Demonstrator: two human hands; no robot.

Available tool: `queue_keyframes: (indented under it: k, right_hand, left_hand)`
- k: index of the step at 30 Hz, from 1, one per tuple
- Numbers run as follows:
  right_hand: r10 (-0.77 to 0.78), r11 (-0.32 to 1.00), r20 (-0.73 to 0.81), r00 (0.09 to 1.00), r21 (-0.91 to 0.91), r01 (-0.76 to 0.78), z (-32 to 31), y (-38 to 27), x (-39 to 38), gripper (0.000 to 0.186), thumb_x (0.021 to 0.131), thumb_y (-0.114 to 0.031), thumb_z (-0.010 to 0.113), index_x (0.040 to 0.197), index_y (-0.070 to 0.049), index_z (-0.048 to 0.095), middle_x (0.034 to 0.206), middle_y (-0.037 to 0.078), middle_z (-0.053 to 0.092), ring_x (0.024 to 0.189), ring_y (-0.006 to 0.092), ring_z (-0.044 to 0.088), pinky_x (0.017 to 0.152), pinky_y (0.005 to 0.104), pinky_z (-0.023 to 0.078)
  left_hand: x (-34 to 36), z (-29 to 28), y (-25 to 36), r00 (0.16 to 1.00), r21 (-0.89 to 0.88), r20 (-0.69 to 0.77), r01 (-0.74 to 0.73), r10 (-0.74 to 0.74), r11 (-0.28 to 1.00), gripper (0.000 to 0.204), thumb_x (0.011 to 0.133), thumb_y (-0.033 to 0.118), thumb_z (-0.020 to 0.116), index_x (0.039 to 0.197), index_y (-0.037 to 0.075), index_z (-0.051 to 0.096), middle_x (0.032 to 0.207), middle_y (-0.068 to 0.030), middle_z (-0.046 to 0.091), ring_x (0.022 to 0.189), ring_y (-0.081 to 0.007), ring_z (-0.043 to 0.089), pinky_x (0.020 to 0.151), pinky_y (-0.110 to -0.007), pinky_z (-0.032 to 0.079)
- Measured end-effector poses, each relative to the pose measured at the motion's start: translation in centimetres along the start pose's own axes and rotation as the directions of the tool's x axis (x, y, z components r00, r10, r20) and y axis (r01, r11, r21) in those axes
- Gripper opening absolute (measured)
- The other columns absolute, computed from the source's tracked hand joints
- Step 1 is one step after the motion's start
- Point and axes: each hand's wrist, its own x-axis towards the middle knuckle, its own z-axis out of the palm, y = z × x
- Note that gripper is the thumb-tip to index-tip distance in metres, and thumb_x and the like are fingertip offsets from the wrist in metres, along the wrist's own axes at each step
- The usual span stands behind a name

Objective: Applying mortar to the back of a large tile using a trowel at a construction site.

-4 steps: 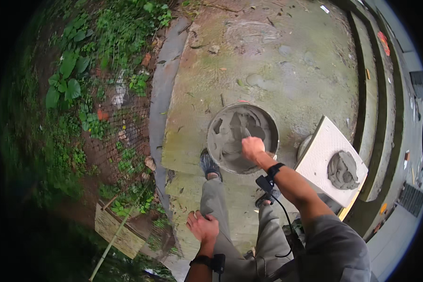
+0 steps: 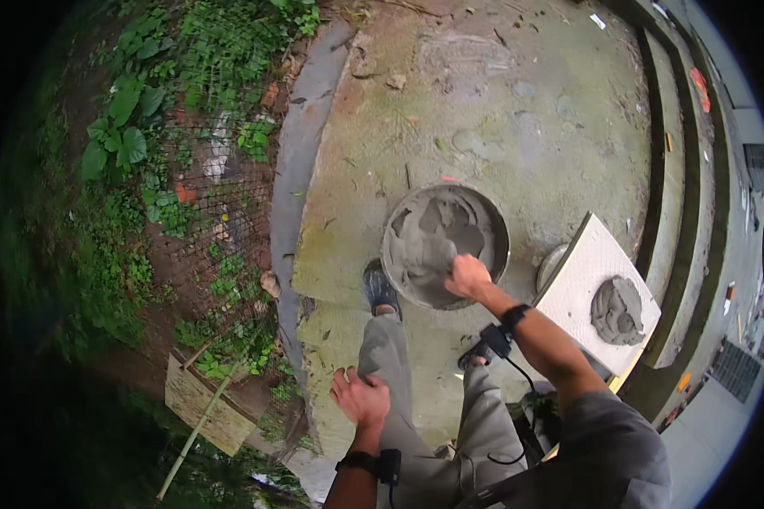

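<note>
My right hand point(image 2: 469, 278) is closed in a fist over the near right part of a round bucket point(image 2: 502, 263) of wet grey mortar point(image 2: 424, 242). It grips a trowel, whose handle is hidden in the fist and whose mortar-coated blade barely stands out from the mix. By my left knee hangs my left hand point(image 2: 361, 399), fingers loosely bent and thumb apart, with nothing in it. To the right of the bucket, a pale square tile point(image 2: 573, 293) lies tilted in view, bearing a heap of mortar point(image 2: 617, 311).
A round pale container point(image 2: 550, 263) shows partly under the tile. Concrete steps point(image 2: 675, 187) run along the right. On the left a grey concrete edging point(image 2: 301, 136) borders netting and green plants point(image 2: 127, 127). My shoes point(image 2: 380, 288) stand close to the bucket.
My right hand has drawn slightly toward me and right within the bucket, and the mortar under it has shifted. My left hand stays by the knee. The whole view has moved a little.
</note>
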Motion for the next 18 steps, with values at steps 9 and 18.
queue_keyframes:
  k: [9,18]
  right_hand:
    - [-0.166,0.892,0.035,0.986,0.431,0.135,-3.6,7.2,-6.2,0.039,0.075,-0.031,0.070,0.085,0.007,0.067,0.072,0.029,0.061,0.069,0.0397,0.064,0.068,0.0464,0.051]
    - [-0.079,0.651,-0.139,0.987,0.743,0.157,-5.3,15.3,-24.8,0.034,0.080,-0.027,0.071,0.075,0.005,0.058,0.061,0.019,0.047,0.057,0.0243,0.041,0.057,0.0426,0.042]
  left_hand:
    - [-0.2,-0.4,2.7,0.993,0.037,-0.041,-0.109,0.111,0.993,0.035,0.077,0.016,0.065,0.106,-0.003,0.067,0.116,-0.0175,0.059,0.112,-0.0370,0.055,0.096,-0.048,0.042]
    - [-3.7,1.4,5.5,0.984,0.184,-0.053,-0.158,0.171,0.970,0.039,0.076,0.020,0.065,0.107,-0.004,0.067,0.118,-0.0184,0.058,0.113,-0.0357,0.054,0.095,-0.049,0.042]
